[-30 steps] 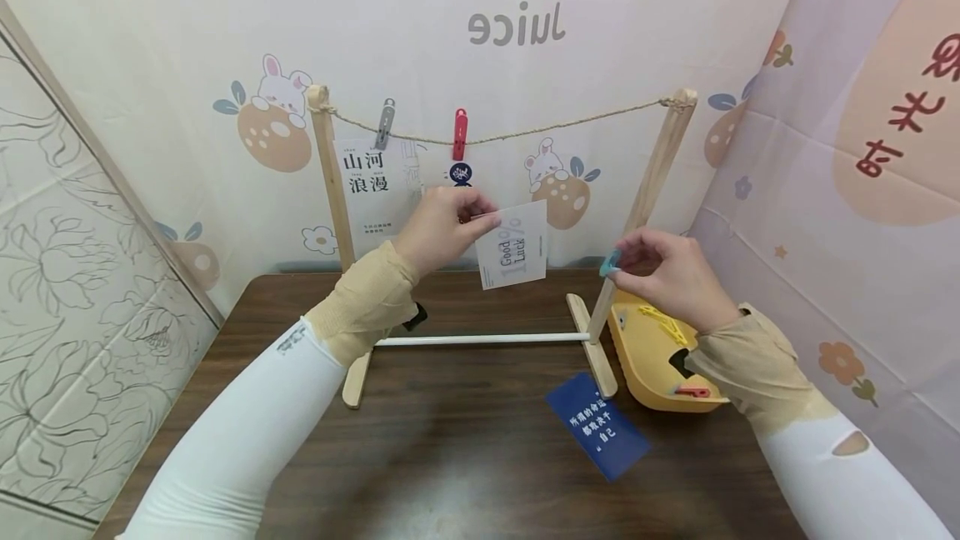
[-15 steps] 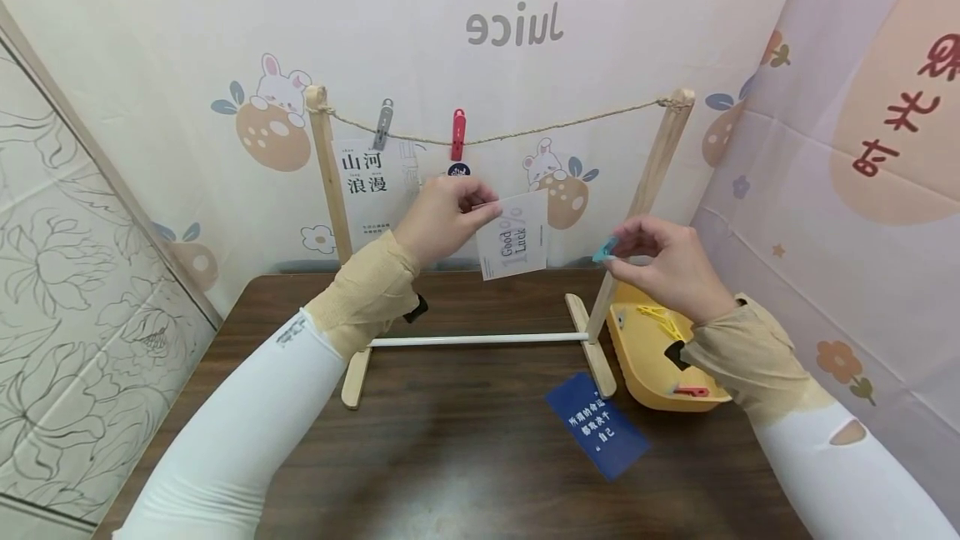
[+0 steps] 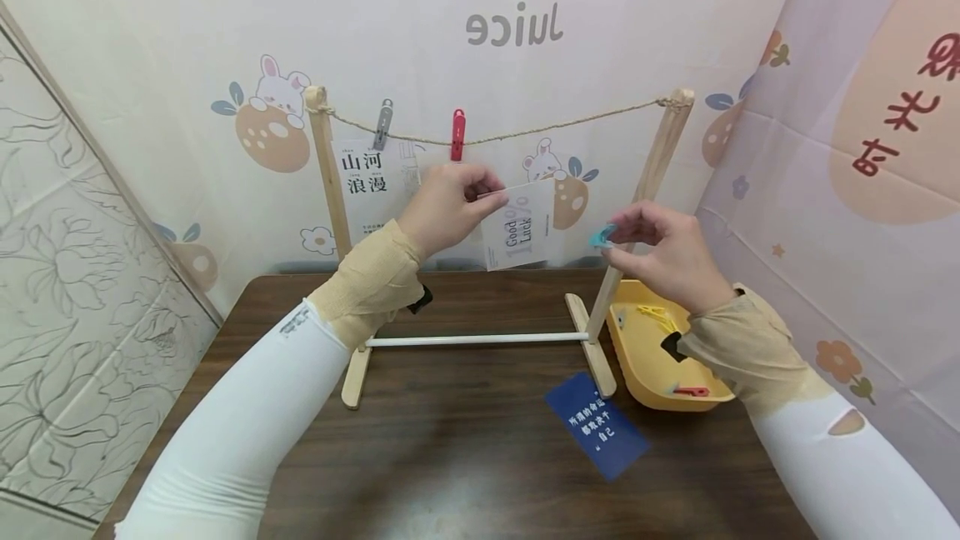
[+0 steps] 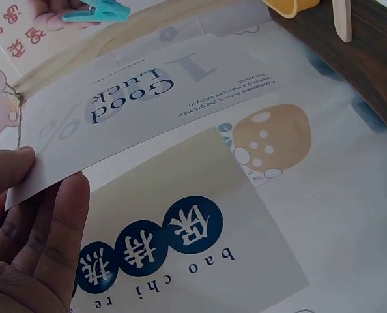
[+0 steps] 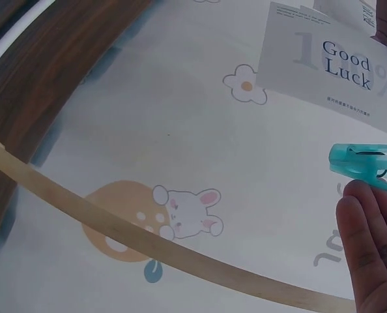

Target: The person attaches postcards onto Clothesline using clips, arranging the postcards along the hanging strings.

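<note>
My left hand (image 3: 448, 205) pinches a white "Good Luck" card (image 3: 517, 227) by one corner, thumb in front and fingers behind. The card hangs in the air, below the twine (image 3: 570, 122). To its right, my right hand (image 3: 663, 252) holds a teal clothespin (image 3: 602, 237) between thumb and fingers. In the right wrist view the clothespin's nose (image 5: 343, 158) points toward the left, away from the palm. A red clothespin (image 3: 458, 134) sits on the twine above my left hand. The card with dark blue circles (image 4: 245, 261) beneath it is mostly hidden by that hand in the head view.
A grey clothespin (image 3: 384, 125) holds a white card with black characters (image 3: 363, 190) near the left wooden post (image 3: 327, 182). A yellow basket (image 3: 637, 390) with several clothespins stands right of the frame. A dark blue card (image 3: 597, 426) lies on the brown table (image 3: 450, 457).
My left hand has risen slightly with the "Good Luck" card, now covering the blue-circle card. My right hand has moved up and a little left with the teal clothespin.
</note>
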Demonstrator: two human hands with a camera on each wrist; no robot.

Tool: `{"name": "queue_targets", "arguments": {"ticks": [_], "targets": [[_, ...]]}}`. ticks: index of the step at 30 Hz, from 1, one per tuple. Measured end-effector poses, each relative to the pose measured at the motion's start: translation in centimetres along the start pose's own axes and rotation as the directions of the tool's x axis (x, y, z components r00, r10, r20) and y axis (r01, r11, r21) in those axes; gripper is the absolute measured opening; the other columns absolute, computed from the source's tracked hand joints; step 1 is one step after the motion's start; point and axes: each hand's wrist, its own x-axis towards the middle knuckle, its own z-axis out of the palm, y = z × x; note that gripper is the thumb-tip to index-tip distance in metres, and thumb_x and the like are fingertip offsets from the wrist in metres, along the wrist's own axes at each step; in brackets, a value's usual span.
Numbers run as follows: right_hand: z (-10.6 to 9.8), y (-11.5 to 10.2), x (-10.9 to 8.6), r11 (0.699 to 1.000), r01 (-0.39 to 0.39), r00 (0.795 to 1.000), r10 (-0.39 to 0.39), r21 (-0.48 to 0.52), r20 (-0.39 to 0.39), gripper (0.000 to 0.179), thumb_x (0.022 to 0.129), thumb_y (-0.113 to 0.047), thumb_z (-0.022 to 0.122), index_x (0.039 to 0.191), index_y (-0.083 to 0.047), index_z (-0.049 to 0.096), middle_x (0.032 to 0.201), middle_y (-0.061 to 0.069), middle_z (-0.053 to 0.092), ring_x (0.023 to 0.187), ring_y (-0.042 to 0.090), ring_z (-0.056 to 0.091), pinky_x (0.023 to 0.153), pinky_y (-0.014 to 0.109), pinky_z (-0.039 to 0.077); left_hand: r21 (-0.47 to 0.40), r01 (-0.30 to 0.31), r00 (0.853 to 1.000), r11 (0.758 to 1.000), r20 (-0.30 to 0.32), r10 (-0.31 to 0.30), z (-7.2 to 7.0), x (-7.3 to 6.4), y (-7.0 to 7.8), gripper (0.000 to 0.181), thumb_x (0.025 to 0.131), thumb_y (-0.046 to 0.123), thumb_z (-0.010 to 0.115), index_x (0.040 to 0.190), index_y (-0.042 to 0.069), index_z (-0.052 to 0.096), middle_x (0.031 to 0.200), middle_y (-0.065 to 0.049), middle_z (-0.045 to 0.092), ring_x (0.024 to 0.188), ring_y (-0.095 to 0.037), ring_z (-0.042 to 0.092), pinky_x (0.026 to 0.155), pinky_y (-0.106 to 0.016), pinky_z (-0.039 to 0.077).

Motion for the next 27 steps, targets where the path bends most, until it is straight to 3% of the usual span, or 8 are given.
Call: {"name": "queue_targets", "arguments": {"ticks": [10, 19, 27], "targets": [[0.0, -0.7, 0.5, 1.0, 0.002, 1.0, -0.002, -0.003, -0.013, 0.022, 0.088, 0.002, 0.087, 0.106, 0.003, 0.074, 0.102, 0.02, 0.079, 0.083, -0.009, 0.07, 0.077, 0.008, 0.055, 0.019, 0.012, 1.0, 1.0, 0.0, -0.012, -0.1, 0.6, 0.5, 0.012, 0.104, 0.012, 0.075, 0.103, 0.002, 0.08, 0.096, -0.012, 0.08, 0.08, -0.02, 0.065, 0.073, -0.025, 0.052], [-0.3, -1.3, 1.1, 1.0, -0.022, 0.999, 0.021, -0.004, -0.031, 0.023, 0.088, -0.002, 0.089, 0.107, 0.001, 0.076, 0.1, 0.012, 0.078, 0.084, -0.007, 0.07, 0.079, 0.008, 0.054, 0.034, -0.044, 0.998, 0.998, -0.04, 0.045, 0.0, 1.1, 0.6, 0.011, 0.103, 0.01, 0.075, 0.099, 0.0, 0.079, 0.094, -0.012, 0.079, 0.078, -0.018, 0.065, 0.074, -0.022, 0.051], [-0.4, -2.6, 1.9, 0.999, -0.006, 0.999, 0.004, -0.034, -0.051, 0.02, 0.09, -0.003, 0.088, 0.106, 0.002, 0.076, 0.101, 0.02, 0.079, 0.084, -0.008, 0.07, 0.079, 0.008, 0.055, 0.042, -0.027, 0.999, 0.999, -0.041, 0.028, -0.2, 1.3, 1.0, 0.012, 0.103, 0.011, 0.075, 0.1, 0.0, 0.078, 0.095, -0.013, 0.079, 0.08, -0.018, 0.065, 0.075, -0.022, 0.051]]}}
